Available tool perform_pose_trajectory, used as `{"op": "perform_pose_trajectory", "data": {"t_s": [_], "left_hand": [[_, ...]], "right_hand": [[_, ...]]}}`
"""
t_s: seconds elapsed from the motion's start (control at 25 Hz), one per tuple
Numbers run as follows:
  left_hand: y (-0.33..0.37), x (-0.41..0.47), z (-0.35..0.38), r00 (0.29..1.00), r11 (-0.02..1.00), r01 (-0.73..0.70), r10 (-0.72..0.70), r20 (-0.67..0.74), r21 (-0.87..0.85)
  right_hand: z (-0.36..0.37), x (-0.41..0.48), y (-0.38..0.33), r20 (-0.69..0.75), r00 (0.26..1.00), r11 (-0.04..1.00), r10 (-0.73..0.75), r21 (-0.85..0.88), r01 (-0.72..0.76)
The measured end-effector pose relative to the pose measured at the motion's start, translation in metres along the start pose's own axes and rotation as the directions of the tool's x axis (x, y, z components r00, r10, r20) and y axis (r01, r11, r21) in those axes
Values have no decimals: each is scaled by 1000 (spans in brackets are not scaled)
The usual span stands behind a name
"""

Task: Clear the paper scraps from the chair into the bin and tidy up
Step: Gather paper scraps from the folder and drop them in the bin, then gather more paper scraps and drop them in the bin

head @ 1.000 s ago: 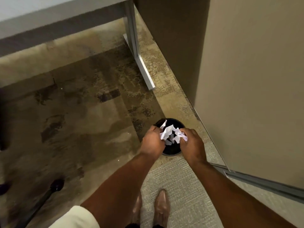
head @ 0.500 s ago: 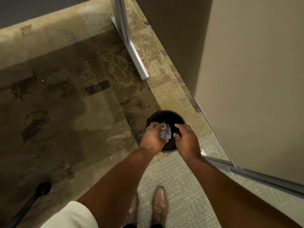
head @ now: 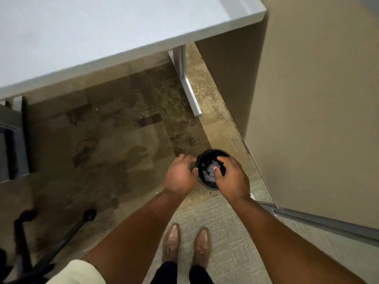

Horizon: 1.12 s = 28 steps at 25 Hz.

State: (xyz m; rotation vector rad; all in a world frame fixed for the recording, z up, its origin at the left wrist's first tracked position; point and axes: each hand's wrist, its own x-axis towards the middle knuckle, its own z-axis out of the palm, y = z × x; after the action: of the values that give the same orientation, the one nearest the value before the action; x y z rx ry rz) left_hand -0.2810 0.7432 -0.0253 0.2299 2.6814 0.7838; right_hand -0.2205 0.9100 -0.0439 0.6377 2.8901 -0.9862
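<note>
Looking straight down at the carpeted floor (head: 106,152), both bare forearms reach out toward a small round black bin (head: 212,170) that stands on the floor close to the beige partition wall (head: 311,111). The paper scraps (head: 210,173) lie inside the bin, a pale crumpled heap against its dark interior. The right hand (head: 230,177) hovers right over the bin's mouth, palm down, and its grip is loosely apart, fingers (head: 222,160) curled over the far side and thumb toward the scraps, nothing pinched between them as far as this view shows. The left hand (head: 181,174) sits just beside the bin on its left side, also palm down with the grip relaxed and apart, fingertips near the rim and holding nothing visible. Below the arms, two brown leather shoes (head: 187,245) stand side by side on a lighter, ribbed patch of carpet. A cream sleeve (head: 80,272) shows at the bottom edge on the left arm. Up top, a pale grey tabletop (head: 98,31) fills the upper left, with its metal leg (head: 185,83) running down to a flat foot on the floor, well apart from the bin. At lower left, the black legs and castors of a chair base (head: 67,232) poke in, blurred and dark.
</note>
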Motion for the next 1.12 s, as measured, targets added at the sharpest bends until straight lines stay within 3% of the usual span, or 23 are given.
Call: {"op": "perform_pose_trajectory", "data": {"t_s": [0.24, 0.56, 0.8, 1.12], "left_hand": [[-2, -59, -111, 978, 995, 97, -92, -189, 15], [-33, -124, -218, 875, 966, 259, -225, -428, 21], [-74, -171, -274, 785, 935, 353, -322, -529, -46], [-178, -257, -333, 668, 865, 481, -465, -580, -140]], "right_hand": [[-57, -17, -106, -13, 982, 982, -189, -11, 189], [-79, -25, -228, 22, 904, 905, -426, 6, 426], [-59, -49, -301, 105, 818, 823, -566, 6, 568], [21, -120, -404, 204, 701, 723, -683, 59, 688]]}}
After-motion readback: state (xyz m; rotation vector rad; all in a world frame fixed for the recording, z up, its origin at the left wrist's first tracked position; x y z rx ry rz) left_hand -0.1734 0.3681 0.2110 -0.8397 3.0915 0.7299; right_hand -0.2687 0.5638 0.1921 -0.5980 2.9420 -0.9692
